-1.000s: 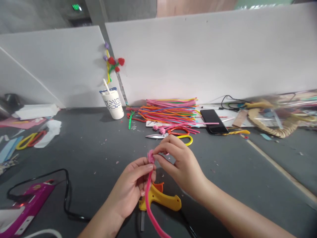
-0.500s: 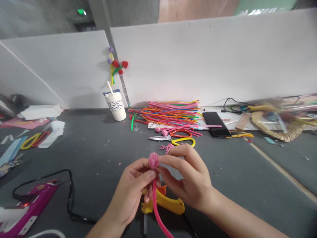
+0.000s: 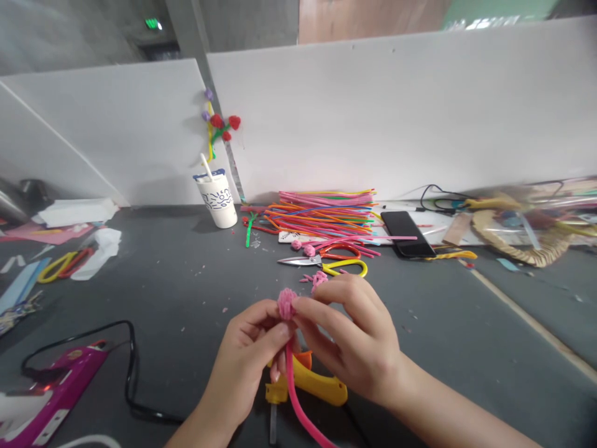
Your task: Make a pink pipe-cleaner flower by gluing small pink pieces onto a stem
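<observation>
A pink fuzzy ball [image 3: 286, 303] sits at the top of a bright pink stem [image 3: 298, 401] that curves down toward the bottom edge. My left hand [image 3: 252, 351] pinches the stem just under the ball between thumb and fingers. From the right, my right hand [image 3: 352, 333] has its index finger and thumb against the ball's right side. Below both hands lies a yellow glue gun [image 3: 321, 384] with an orange trigger, partly hidden by my fingers. Small pink pieces [image 3: 319, 280] lie just beyond my right hand.
Scissors [image 3: 326, 259], two pink balls and a pile of colourful stems [image 3: 321, 211] lie ahead. Further right is a black phone [image 3: 407, 233]; a white cup [image 3: 217, 198] stands back left. At lower left, a black cable runs beside a magenta device [image 3: 69, 389].
My right index finger and thumb have moved slightly left, closer onto the pink ball. The ball has shifted a little to the left.
</observation>
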### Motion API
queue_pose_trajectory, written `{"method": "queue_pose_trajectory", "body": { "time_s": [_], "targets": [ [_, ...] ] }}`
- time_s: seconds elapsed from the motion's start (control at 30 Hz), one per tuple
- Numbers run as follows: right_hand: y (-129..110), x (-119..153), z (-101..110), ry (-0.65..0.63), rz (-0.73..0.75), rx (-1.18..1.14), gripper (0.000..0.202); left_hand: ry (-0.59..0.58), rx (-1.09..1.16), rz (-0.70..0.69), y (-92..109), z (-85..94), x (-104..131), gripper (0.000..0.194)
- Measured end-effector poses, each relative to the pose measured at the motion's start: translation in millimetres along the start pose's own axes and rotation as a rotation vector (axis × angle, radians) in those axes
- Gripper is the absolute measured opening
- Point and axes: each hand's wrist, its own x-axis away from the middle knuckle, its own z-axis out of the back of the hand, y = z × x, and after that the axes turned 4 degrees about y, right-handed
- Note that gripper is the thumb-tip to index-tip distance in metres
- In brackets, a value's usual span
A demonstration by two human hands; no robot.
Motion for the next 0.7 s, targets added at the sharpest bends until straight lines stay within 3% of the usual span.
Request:
{"method": "queue_pose_trajectory", "body": {
  "time_s": [0.43,0.6,0.7],
  "targets": [
    [-5,-2,1,0.004,-0.054,-0.040,0.019,-0.002,0.063,0.046,3,-1.4,-1,0.013],
    [-4,-11,5,0.021,-0.356,-0.326,0.020,-0.032,0.211,0.224,10,-5.0,-2,0.005],
    [2,-16,7,-0.135,-0.606,-0.565,0.019,-0.021,0.166,0.198,11,-4.8,-4,0.005]
  ]
}}
